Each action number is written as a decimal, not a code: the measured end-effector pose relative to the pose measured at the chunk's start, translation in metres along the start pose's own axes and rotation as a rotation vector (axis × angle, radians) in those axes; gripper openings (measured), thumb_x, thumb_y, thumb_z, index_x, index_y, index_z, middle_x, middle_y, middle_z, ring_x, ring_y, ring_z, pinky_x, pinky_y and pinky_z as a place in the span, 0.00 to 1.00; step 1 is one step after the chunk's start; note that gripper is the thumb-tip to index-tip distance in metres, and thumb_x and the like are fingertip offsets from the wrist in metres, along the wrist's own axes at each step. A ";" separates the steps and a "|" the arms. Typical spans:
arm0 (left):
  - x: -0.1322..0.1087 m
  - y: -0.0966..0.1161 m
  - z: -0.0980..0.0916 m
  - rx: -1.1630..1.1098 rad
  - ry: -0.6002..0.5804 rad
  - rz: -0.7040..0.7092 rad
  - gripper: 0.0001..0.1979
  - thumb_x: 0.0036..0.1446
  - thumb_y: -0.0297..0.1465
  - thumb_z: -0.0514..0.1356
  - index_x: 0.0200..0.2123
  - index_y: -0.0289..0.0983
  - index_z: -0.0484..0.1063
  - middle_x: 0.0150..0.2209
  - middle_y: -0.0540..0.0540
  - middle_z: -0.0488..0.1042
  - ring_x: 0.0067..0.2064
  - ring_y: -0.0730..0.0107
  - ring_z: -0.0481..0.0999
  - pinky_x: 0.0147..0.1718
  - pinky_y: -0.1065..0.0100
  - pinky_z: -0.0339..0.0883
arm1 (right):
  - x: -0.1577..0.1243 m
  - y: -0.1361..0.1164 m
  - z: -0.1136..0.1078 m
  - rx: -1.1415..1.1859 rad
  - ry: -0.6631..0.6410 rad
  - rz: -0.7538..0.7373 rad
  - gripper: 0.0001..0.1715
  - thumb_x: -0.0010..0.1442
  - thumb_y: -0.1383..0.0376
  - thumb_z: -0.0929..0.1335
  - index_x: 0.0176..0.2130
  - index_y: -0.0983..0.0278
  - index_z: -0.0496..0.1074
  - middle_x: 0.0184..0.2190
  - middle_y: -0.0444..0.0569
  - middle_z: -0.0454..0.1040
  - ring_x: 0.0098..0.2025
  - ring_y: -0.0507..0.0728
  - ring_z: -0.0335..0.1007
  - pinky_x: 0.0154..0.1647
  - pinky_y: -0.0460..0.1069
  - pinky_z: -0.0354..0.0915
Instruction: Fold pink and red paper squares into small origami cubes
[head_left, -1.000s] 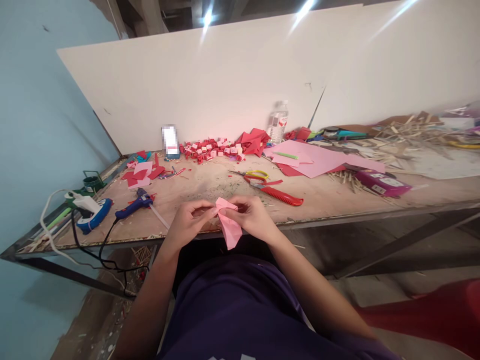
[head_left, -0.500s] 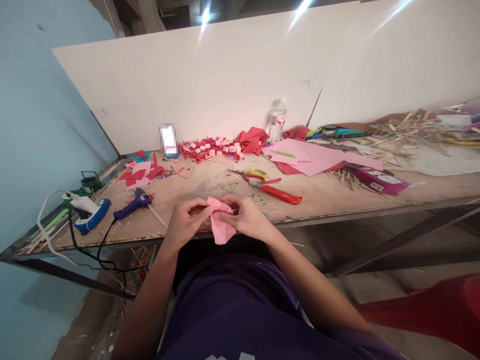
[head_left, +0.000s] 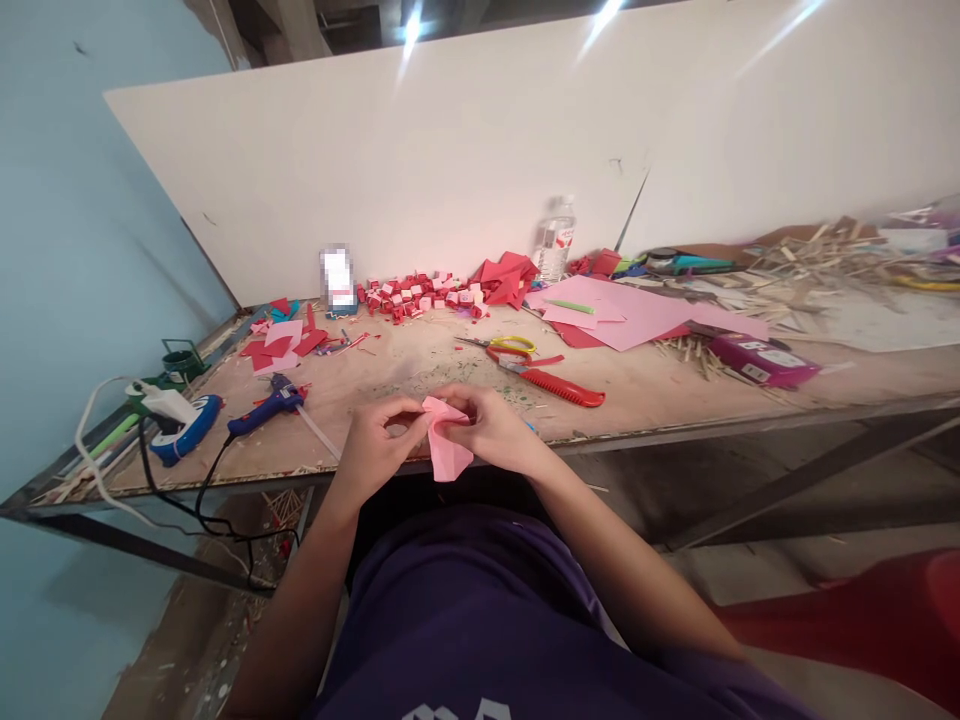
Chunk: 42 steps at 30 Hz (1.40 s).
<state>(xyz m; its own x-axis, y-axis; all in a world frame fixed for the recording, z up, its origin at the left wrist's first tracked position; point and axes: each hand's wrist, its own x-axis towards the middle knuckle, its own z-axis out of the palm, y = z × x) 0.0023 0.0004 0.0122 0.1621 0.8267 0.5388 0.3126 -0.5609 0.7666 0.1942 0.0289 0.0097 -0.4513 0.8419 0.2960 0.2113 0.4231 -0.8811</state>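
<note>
A folded piece of pink paper (head_left: 451, 458) is held between both hands at the table's front edge. My left hand (head_left: 381, 440) pinches its upper left side between thumb and forefinger. On the other side my right hand (head_left: 491, 428) grips it, the thumb pressed across the front of the folds. The lower part of the paper hangs free below the fingers. Beyond the hands lie scissors (head_left: 513, 347) with yellow and red handles and a red utility knife (head_left: 562, 387).
A blue glue gun (head_left: 266, 405) and a power strip (head_left: 186, 430) with cords sit at left. Red and pink folded paper pieces (head_left: 420, 296), a phone (head_left: 339, 280) and a water bottle (head_left: 555, 240) line the back. Pink sheets (head_left: 652, 310), a purple box (head_left: 761, 358) and wooden sticks (head_left: 817, 255) lie right.
The pink paper has turned slightly and shifted a little to the right in my fingers. Both hands keep their pinch on it. The things on the table stay put.
</note>
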 end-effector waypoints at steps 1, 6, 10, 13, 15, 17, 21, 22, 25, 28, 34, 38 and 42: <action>0.000 0.000 0.000 -0.001 0.008 -0.002 0.07 0.59 0.32 0.64 0.35 0.37 0.82 0.37 0.45 0.84 0.39 0.63 0.82 0.41 0.67 0.75 | 0.000 -0.002 0.000 0.005 0.000 -0.007 0.18 0.58 0.66 0.71 0.49 0.65 0.76 0.32 0.45 0.77 0.32 0.54 0.71 0.32 0.47 0.65; 0.002 -0.002 -0.001 -0.023 0.107 -0.053 0.07 0.58 0.33 0.65 0.32 0.36 0.81 0.33 0.47 0.83 0.36 0.64 0.82 0.38 0.68 0.76 | -0.004 -0.012 -0.003 0.106 0.061 -0.029 0.14 0.59 0.59 0.73 0.42 0.66 0.78 0.36 0.48 0.79 0.36 0.56 0.75 0.37 0.48 0.68; 0.003 -0.004 -0.002 -0.057 0.162 -0.090 0.08 0.57 0.35 0.65 0.31 0.36 0.80 0.32 0.47 0.83 0.35 0.64 0.82 0.37 0.68 0.76 | -0.008 -0.015 -0.008 0.181 0.200 -0.043 0.11 0.59 0.61 0.73 0.40 0.65 0.79 0.39 0.51 0.82 0.40 0.58 0.78 0.42 0.51 0.70; 0.004 -0.005 -0.002 -0.063 0.173 -0.104 0.09 0.56 0.35 0.65 0.31 0.36 0.80 0.32 0.47 0.83 0.35 0.63 0.82 0.38 0.67 0.76 | -0.009 -0.015 -0.007 0.161 0.210 -0.055 0.11 0.57 0.65 0.71 0.41 0.65 0.80 0.41 0.52 0.83 0.41 0.59 0.79 0.43 0.52 0.72; 0.003 -0.006 -0.002 -0.061 0.169 -0.099 0.09 0.57 0.35 0.65 0.31 0.36 0.80 0.33 0.47 0.83 0.35 0.63 0.82 0.38 0.68 0.76 | -0.009 -0.015 -0.005 0.120 0.197 -0.049 0.14 0.57 0.67 0.70 0.43 0.65 0.80 0.43 0.52 0.83 0.41 0.60 0.80 0.41 0.51 0.72; 0.003 -0.005 -0.002 -0.062 0.158 -0.100 0.08 0.57 0.35 0.65 0.32 0.36 0.80 0.33 0.47 0.83 0.36 0.64 0.82 0.38 0.68 0.76 | -0.009 -0.016 -0.002 0.073 0.194 -0.034 0.18 0.56 0.69 0.68 0.47 0.66 0.79 0.43 0.52 0.83 0.39 0.59 0.80 0.37 0.50 0.72; 0.003 -0.002 -0.002 -0.060 0.149 -0.123 0.08 0.56 0.34 0.65 0.32 0.35 0.80 0.33 0.47 0.83 0.36 0.64 0.82 0.38 0.68 0.76 | -0.008 -0.013 0.002 0.022 0.185 -0.015 0.25 0.56 0.70 0.67 0.53 0.67 0.77 0.37 0.50 0.84 0.33 0.56 0.78 0.33 0.48 0.70; 0.003 -0.002 -0.002 -0.057 0.149 -0.125 0.07 0.56 0.34 0.65 0.31 0.35 0.80 0.33 0.47 0.83 0.36 0.64 0.82 0.38 0.68 0.76 | -0.008 -0.011 0.002 0.021 0.179 -0.013 0.26 0.56 0.70 0.67 0.54 0.67 0.77 0.36 0.50 0.83 0.32 0.56 0.77 0.33 0.48 0.70; 0.003 0.000 -0.002 -0.056 0.143 -0.120 0.08 0.56 0.34 0.65 0.31 0.35 0.79 0.32 0.46 0.83 0.35 0.64 0.82 0.38 0.68 0.76 | -0.007 -0.007 0.002 0.042 0.161 0.004 0.27 0.56 0.69 0.68 0.55 0.68 0.76 0.34 0.49 0.83 0.31 0.55 0.75 0.31 0.47 0.69; 0.003 -0.001 -0.002 -0.061 0.150 -0.109 0.08 0.56 0.34 0.64 0.30 0.35 0.79 0.32 0.47 0.83 0.35 0.65 0.81 0.37 0.68 0.75 | -0.007 -0.007 -0.001 0.087 0.129 0.037 0.27 0.56 0.67 0.70 0.55 0.67 0.76 0.33 0.48 0.81 0.29 0.54 0.73 0.29 0.47 0.68; 0.003 -0.004 -0.002 -0.064 0.140 -0.100 0.08 0.57 0.34 0.65 0.31 0.36 0.79 0.33 0.47 0.83 0.36 0.64 0.81 0.38 0.68 0.75 | -0.005 -0.010 -0.005 0.107 0.104 0.026 0.25 0.55 0.63 0.74 0.52 0.66 0.78 0.29 0.45 0.77 0.28 0.53 0.70 0.28 0.46 0.64; 0.003 -0.003 -0.002 -0.073 0.105 -0.094 0.08 0.57 0.34 0.65 0.31 0.36 0.79 0.32 0.46 0.83 0.35 0.63 0.81 0.38 0.67 0.74 | -0.003 -0.009 -0.005 0.099 0.102 0.038 0.24 0.53 0.62 0.75 0.50 0.66 0.79 0.26 0.42 0.73 0.27 0.52 0.68 0.28 0.46 0.63; 0.002 -0.002 -0.001 -0.056 0.061 -0.085 0.09 0.58 0.35 0.64 0.32 0.36 0.80 0.33 0.46 0.83 0.36 0.63 0.81 0.38 0.67 0.74 | -0.002 -0.006 -0.003 0.093 0.127 0.037 0.20 0.52 0.63 0.74 0.45 0.66 0.80 0.22 0.40 0.70 0.25 0.51 0.65 0.26 0.46 0.62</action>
<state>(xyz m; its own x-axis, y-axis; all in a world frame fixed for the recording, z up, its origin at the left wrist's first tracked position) 0.0008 0.0028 0.0123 0.0790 0.8683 0.4898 0.2695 -0.4916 0.8280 0.1960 0.0258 0.0152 -0.3299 0.8945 0.3016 0.1425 0.3630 -0.9208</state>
